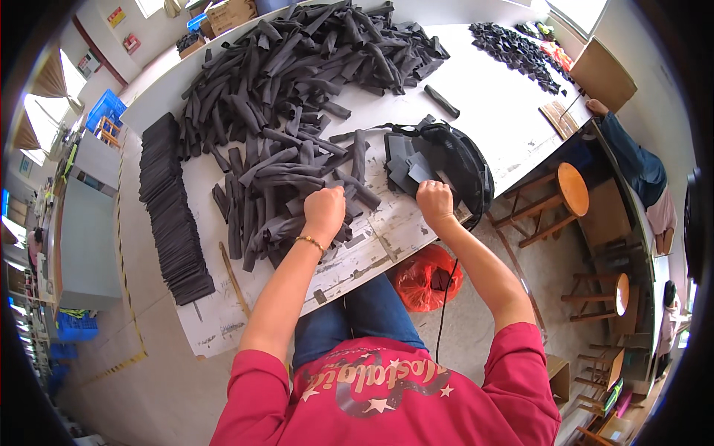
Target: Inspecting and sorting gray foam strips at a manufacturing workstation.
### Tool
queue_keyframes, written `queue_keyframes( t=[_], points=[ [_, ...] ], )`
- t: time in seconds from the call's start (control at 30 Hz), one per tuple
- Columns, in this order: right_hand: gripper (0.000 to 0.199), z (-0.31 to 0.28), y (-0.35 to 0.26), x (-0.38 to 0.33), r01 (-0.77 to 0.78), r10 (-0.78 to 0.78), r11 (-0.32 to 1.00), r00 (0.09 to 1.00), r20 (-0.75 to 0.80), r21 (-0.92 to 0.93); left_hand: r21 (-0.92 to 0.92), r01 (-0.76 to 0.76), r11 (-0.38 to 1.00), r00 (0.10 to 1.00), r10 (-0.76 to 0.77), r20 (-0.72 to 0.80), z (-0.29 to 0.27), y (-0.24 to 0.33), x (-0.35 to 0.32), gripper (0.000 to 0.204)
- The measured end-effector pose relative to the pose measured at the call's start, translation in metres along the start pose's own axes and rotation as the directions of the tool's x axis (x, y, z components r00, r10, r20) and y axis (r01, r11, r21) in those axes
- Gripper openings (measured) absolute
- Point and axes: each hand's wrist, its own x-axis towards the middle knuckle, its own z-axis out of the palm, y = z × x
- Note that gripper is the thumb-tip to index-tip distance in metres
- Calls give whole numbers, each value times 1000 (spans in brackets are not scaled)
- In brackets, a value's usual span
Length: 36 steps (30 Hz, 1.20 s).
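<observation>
My left hand [325, 214] is closed at the near edge of a loose heap of dark grey rolled fabric tubes [279, 175]. Its fingertips are hidden, so whatever lies in its grip cannot be made out. To the right, my right hand [435, 201] is closed at the mouth of a round black bag [472, 167]. Flat grey pieces [401, 160] fan out of that bag, and a lighter flat grey piece [422, 170] runs up to my right fingers. A tube [358, 156] lies between the two hands, just beyond them.
A large mound of tubes [297, 59] covers the white table's [476, 97] far side. Stacked black pieces [172, 212] line the left edge beside a wooden stick [234, 279]. A red plastic bag [428, 279] hangs below the front edge. Wooden stools [573, 189] and another person [639, 163] are right.
</observation>
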Motion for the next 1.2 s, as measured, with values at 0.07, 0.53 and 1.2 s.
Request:
queue_keyframes(
  t=[0.07, 0.53, 1.2],
  points=[
    [9, -1, 1, -1, -9, 9, 1000, 1000, 24, 26, -29, -14, 999, 1000, 14, -23, -5, 2, -4, 16],
    [16, -121, -19, 9, 106, 170, 845, 875, -452, 524, -967, -18, 252, 845, -513, -150, -37, 22, -129, 18],
    [27, -213, -112, -29, 341, -166, 470, 940, -298, 814, -806, 15, -592, 923, -303, 239, -67, 3, -164, 54]
  ],
)
